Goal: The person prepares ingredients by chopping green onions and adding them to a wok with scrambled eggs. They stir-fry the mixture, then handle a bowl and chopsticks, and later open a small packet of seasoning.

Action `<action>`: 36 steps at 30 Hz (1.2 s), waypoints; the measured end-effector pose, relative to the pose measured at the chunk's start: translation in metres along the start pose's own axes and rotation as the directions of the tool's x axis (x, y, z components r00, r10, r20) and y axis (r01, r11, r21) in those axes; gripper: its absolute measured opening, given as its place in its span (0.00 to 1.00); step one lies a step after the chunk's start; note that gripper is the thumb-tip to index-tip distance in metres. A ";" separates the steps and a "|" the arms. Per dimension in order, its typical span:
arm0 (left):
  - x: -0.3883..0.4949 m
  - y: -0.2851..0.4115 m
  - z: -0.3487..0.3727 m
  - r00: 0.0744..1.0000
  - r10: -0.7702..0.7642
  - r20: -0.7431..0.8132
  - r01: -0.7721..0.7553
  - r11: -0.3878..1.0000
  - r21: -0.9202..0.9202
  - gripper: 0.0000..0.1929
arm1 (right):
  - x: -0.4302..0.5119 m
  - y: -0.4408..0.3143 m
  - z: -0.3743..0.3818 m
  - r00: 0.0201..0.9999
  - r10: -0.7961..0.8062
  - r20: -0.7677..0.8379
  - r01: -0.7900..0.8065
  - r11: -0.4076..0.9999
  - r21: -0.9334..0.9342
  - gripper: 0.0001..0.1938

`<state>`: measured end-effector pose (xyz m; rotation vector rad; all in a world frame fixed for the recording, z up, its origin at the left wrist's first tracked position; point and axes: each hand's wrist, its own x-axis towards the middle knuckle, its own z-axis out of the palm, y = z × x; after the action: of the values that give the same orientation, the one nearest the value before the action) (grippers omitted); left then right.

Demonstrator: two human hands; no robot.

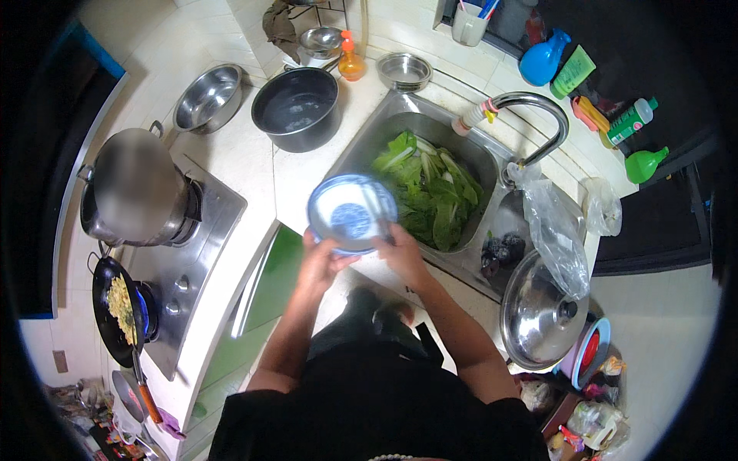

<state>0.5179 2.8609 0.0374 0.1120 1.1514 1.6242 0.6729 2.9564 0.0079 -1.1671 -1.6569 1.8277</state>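
Observation:
A blue-and-white bowl (351, 213), slightly blurred, is held in front of me at the near-left edge of the sink. My left hand (324, 260) grips its lower left rim. At its lower right is my right hand (400, 253), which also seems to have something thin and dark, possibly chopsticks, lying across the bowl; blur hides what exactly. Leafy green vegetables (435, 190) lie in water in the stainless steel sink (487, 213). At the left, a black wok (104, 340) with yellowish food (121, 308) sits over a lit blue flame, a utensil resting in it.
A large pot (138, 190) stands on the rear burner. A dark saucepan (297, 115) and steel basin (209, 101) are on the counter. The curved faucet (542, 109) arches beside the sink; a domed steel lid (545, 314) and plastic bag (553, 236) lie at right.

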 end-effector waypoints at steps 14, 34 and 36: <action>0.059 0.036 -0.110 0.984 0.065 -0.165 -0.118 0.934 -0.337 0.28 | 0.049 -0.004 0.059 0.997 -0.057 -0.047 0.032 0.906 -0.423 0.23; 0.046 0.043 -0.117 0.953 0.013 -0.303 -0.079 0.976 -0.205 0.34 | 0.148 0.004 0.107 0.978 -0.202 0.047 0.196 0.827 -0.526 0.24; 0.047 0.044 -0.112 0.943 0.005 -0.333 -0.080 0.974 -0.212 0.33 | 0.154 0.004 0.105 0.974 -0.202 0.100 0.225 0.848 -0.480 0.25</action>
<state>0.4018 2.8318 -0.0120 -0.2942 1.2118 1.8471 0.5042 3.0095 -0.0492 -1.0712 -2.2622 1.3400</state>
